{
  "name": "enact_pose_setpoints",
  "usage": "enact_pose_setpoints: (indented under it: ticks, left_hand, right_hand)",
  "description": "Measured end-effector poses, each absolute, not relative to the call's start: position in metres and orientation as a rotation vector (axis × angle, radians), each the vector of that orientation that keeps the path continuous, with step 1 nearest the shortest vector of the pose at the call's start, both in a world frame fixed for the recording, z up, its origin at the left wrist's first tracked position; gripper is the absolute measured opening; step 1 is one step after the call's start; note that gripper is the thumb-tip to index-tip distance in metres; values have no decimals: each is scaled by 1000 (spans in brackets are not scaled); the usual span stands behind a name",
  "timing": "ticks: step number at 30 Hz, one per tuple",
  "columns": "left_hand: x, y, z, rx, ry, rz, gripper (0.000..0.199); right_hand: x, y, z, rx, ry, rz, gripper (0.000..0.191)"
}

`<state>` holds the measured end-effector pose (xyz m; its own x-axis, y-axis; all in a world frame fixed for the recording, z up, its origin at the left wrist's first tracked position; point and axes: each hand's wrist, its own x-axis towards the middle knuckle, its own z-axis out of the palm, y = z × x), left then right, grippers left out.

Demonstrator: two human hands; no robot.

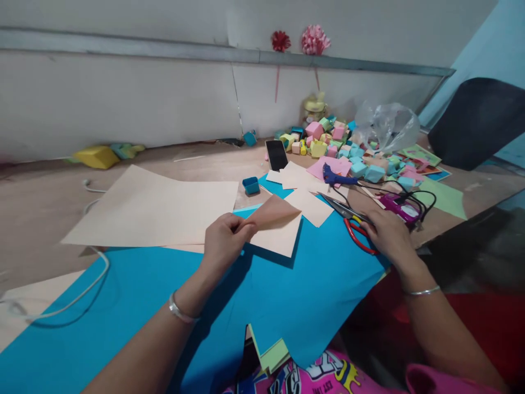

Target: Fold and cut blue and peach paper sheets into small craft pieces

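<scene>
My left hand point(226, 236) is closed on a folded sheet of peach paper point(283, 238), pinching its left edge between thumb and fingers. One flap of the sheet stands raised, and the lower layer hovers over or rests on blue paper point(320, 284). At the right, my right hand point(388, 235) has its fingers on a pair of scissors point(356, 219) with red and yellow handles. Their pointed blades aim left, towards loose peach pieces point(311, 207). Part of the handles is hidden under my fingers.
A big peach sheet point(164, 208) lies at the left. Behind stand a small blue paper box point(251, 185), a phone point(276, 155), and a heap of paper cubes point(324, 142). A blue glue gun point(338, 178) and black cables lie near my right hand. A white cable point(102, 271) crosses the left.
</scene>
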<state>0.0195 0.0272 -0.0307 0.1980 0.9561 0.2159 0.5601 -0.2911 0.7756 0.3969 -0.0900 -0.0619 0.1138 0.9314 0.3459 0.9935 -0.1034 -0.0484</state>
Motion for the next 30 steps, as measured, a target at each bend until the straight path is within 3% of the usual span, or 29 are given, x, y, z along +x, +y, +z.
enact_pose_setpoints:
  ticks: [13,21,23,25,27,30]
  left_hand:
    - [23,23,-33,1860,1230,946,31]
    - [25,20,-34,1756,1229,974,25]
    - [26,17,-31,1827,1248,1032,27]
    - [28,14,-27,1915,1238,1104,28]
    - [29,11,-24,2002,1184,1180,25]
    - [31,6,-20,2101,1067,1266,21]
  right_hand:
    - [395,-64,-76,-2051,-1839,-215,26]
    - [362,-81,-50,-2050,-1414,-214,23]
    - [338,-90,-38,-1951,-1359,9,23]
    - [309,-96,-30,-1588,-1070,789,30]
    - [278,-98,-26,-1378,-896,1283,39]
    - [243,-95,-28,-1257,-813,1559,39]
